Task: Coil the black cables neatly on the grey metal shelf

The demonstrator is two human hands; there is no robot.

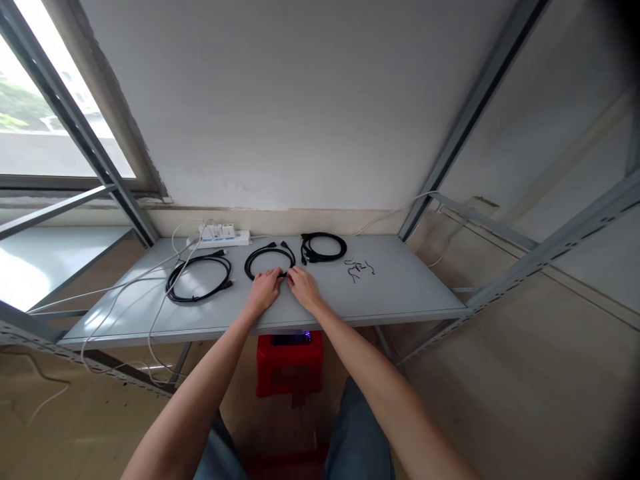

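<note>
A coiled black cable (249, 260) lies on the grey shelf in the middle of the head view, its two plugs at the far side of the loop. At the near side of this coil, my left hand (265, 291) is closed on the cable with its fingertips pinched. Close beside it, my right hand (303, 288) also pinches the near part of the loop. The fingers hide whatever small piece may be between them. To the right lie several short black twist ties (359, 268), loose on the shelf.
Another black cable coil (170, 285) lies at left, and a third coil (345, 248) at back right. A white power strip (240, 239) stands by the wall, with white cords trailing left over the shelf (400, 293). A red stool (290, 370) stands below; metal posts flank the shelf.
</note>
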